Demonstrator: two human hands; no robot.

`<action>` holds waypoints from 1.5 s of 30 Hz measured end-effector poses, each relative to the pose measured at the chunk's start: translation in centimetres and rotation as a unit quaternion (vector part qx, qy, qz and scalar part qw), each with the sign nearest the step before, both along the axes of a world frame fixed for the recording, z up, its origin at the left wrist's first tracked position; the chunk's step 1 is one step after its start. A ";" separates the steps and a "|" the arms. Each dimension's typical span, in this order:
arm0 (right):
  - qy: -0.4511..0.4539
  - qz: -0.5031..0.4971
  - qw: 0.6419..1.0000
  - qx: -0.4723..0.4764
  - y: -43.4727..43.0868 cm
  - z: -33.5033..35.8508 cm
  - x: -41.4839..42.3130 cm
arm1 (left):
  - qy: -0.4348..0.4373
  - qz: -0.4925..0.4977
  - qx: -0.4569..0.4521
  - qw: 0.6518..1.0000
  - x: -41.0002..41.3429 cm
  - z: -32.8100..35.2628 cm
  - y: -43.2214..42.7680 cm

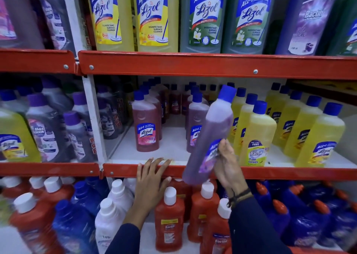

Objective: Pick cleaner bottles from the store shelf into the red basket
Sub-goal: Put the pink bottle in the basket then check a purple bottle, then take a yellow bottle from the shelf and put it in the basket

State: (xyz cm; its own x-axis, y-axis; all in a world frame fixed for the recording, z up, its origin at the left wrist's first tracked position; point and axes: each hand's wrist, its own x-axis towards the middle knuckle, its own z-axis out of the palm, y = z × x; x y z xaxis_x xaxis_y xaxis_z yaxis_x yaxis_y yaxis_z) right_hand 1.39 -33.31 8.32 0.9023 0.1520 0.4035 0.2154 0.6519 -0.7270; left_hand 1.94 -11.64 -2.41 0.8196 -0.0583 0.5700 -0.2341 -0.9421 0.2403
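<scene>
The right hand grips a purple bottle (tilted toward 1 o'clock); the left hand lies flat and loose on the red shelf edge.

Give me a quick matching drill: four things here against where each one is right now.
1 purple bottle
2 left hand
3 pink bottle
4 green bottles

A top shelf
B in the right hand, tilted
C upright on the middle shelf
D flat on the red shelf edge

Pairs: 1-B, 2-D, 3-C, 4-A
</scene>
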 end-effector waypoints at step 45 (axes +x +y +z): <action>-0.006 -0.230 0.900 -0.369 -15.8 -1.1 4.4 | 0.020 0.062 0.049 0.997 0.2 0.3 -7.0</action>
